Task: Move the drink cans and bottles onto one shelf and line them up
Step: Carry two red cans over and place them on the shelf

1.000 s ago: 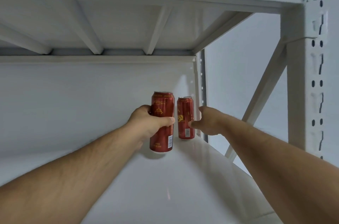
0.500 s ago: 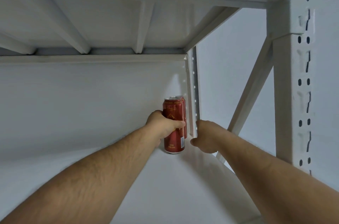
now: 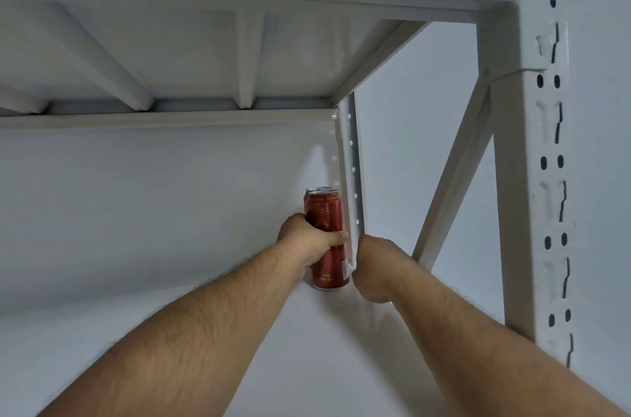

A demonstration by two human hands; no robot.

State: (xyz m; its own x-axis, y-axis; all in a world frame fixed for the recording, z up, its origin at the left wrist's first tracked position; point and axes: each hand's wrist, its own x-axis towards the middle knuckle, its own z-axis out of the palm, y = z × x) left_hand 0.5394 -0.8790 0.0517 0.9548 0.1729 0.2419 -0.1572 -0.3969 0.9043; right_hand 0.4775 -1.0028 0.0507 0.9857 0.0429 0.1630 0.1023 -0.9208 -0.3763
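The front red can [image 3: 328,245] stands upright on the white shelf [image 3: 239,348], just right of centre of the frame, in the far right corner next to the rear perforated upright [image 3: 351,177]. A second red can [image 3: 319,190] stands directly behind it; only its silver rim and a sliver of its side show. The left arm reaches from the lower left of the frame up toward the centre. The left hand [image 3: 309,239] grasps the front can around its middle, thumb across the front face, fingers wrapped round the far side. The right arm extends from the lower right. The right hand [image 3: 370,268] is at the foot of the rear upright, just right of the front can, back of the hand toward the camera; its fingers are hidden, so its state cannot be determined. The front post [image 3: 532,177] with slotted holes occupies the right side of the frame.
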